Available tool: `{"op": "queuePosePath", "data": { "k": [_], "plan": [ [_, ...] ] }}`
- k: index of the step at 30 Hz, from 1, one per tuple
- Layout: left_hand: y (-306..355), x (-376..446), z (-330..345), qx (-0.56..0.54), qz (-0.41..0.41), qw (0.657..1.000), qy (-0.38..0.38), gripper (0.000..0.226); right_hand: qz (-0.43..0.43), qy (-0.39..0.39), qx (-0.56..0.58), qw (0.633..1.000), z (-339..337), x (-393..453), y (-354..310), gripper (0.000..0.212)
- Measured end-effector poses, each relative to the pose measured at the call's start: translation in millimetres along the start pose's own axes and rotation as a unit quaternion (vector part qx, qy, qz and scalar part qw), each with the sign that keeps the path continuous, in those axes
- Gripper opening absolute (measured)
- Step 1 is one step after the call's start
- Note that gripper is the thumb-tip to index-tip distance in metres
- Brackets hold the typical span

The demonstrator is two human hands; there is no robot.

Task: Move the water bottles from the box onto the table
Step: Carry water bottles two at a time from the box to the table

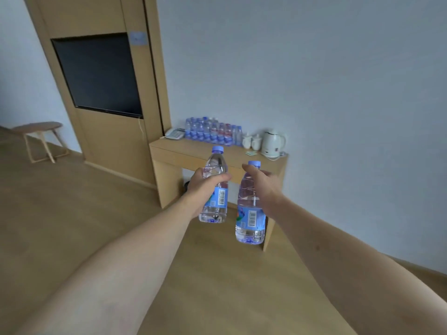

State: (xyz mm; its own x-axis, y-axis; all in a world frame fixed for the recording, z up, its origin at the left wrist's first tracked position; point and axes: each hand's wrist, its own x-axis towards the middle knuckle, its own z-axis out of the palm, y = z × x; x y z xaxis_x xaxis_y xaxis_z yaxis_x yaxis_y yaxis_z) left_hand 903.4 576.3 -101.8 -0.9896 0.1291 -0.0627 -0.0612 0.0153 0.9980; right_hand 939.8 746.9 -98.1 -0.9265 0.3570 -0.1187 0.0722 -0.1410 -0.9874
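Water bottles [214, 187] [250, 209] (both full, capped) are gripped upright, one in each of the hands [205, 187] [264, 187].

A hotel-style guest room, by its signs: a wall-mounted television [96, 73] in a wood panel, a narrow desk [217, 155] carrying a corded telephone [174, 134], an electric kettle [273, 142], lidded cups [251, 141] and rows of bottled water [212, 131].

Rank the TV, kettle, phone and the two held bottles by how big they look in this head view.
1. TV
2. Right-hand bottle and left-hand bottle: alike, and near the camera
3. Kettle
4. Phone
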Motion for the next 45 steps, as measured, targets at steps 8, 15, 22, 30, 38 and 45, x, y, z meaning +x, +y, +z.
{"op": "queuePosePath", "data": {
  "k": [8, 15, 22, 30, 38, 45],
  "plan": [
    [6, 141, -44, -0.005, -0.013, 1.000, 0.022, 0.063, 0.017, -0.035, -0.012, 0.999, 85, 135, 1, 0.046],
    [-11, 284, -94, 0.010, -0.012, 1.000, -0.009, 0.067, 0.014, -0.005, -0.022, 1.000, 159, 251, 14, 0.047],
    [12, 429, -125, 0.027, -0.025, 0.998, -0.057, 0.078, 0.022, 0.044, -0.013, 0.999, 227, 350, -3, 0.047],
    [2, 542, -111, 0.041, -0.052, 0.993, -0.098, 0.076, 0.041, 0.086, -0.020, 0.995, 249, 450, -2, 0.042],
    [-9, 681, -62, 0.041, -0.054, 0.992, -0.102, 0.082, 0.034, 0.091, -0.028, 0.995, 234, 594, -2, 0.047],
    [-2, 797, -15, 0.044, -0.076, 0.991, -0.097, 0.069, 0.049, 0.076, -0.040, 0.995, 214, 721, -20, 0.049]
  ]
}}
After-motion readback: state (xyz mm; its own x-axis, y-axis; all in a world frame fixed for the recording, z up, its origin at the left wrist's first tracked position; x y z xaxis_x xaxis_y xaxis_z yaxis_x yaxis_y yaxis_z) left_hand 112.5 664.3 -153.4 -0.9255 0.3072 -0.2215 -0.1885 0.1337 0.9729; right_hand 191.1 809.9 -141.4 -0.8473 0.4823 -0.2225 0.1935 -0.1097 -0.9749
